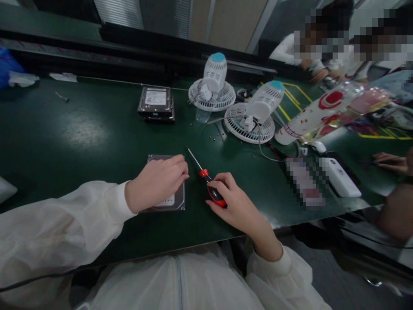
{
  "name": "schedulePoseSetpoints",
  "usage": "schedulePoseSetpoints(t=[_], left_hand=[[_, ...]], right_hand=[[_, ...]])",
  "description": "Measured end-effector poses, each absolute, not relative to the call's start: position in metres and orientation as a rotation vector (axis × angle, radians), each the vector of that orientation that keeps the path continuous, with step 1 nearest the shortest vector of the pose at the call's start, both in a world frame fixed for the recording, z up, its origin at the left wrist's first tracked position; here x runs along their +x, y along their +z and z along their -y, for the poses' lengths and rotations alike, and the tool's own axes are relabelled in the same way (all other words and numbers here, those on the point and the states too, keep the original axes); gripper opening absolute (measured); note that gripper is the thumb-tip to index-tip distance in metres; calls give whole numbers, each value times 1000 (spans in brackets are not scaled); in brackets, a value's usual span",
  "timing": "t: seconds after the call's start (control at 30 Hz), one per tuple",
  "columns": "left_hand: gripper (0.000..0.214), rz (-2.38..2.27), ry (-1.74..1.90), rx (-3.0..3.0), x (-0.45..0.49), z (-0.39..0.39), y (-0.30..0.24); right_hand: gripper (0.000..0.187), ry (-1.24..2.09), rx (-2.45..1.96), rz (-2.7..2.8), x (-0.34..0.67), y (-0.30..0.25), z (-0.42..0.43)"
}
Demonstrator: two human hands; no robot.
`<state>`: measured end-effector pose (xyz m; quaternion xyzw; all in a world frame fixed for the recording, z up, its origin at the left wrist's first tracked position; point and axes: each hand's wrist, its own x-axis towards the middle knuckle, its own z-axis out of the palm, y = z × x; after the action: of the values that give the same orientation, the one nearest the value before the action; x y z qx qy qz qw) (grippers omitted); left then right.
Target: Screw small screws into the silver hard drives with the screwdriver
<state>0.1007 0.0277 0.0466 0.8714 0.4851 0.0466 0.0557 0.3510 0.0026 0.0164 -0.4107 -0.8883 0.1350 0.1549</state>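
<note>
A hard drive (180,199) lies flat on the green table near its front edge. Across its top reaches my left hand (159,178), fingers curled and closed; whatever they might hold is hidden, and much of the drive is covered. Just to the right, my right hand (230,198) has its fingers around the red and black handle of a screwdriver (204,173). The shaft points up and left, its tip apart from the drive. Farther back, a stack of hard drives (156,102) stands on the table, the top one showing a white label.
Two white fans (214,82) (258,112) lie face down at the back, with small screws (213,138) in front. To the right are a white and red bag (309,114), a phone (305,181) and a white power bank (341,177). Other people sit at the right.
</note>
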Motion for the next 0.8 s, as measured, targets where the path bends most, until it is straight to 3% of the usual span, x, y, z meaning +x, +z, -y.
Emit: schedulePoseSetpoints(t=[0.13,0.5,0.8], left_hand=[[28,-1562,158,2560,96,-41,58],[29,-1461,346,2274,124,-166,47],[25,-1500,435,2273,142,-195,20]], right_hand=[[44,359,-1262,2637,353,34,-13],[24,203,-1729,2785,367,90,-84],[42,36,-1970,2519,362,42,-167]])
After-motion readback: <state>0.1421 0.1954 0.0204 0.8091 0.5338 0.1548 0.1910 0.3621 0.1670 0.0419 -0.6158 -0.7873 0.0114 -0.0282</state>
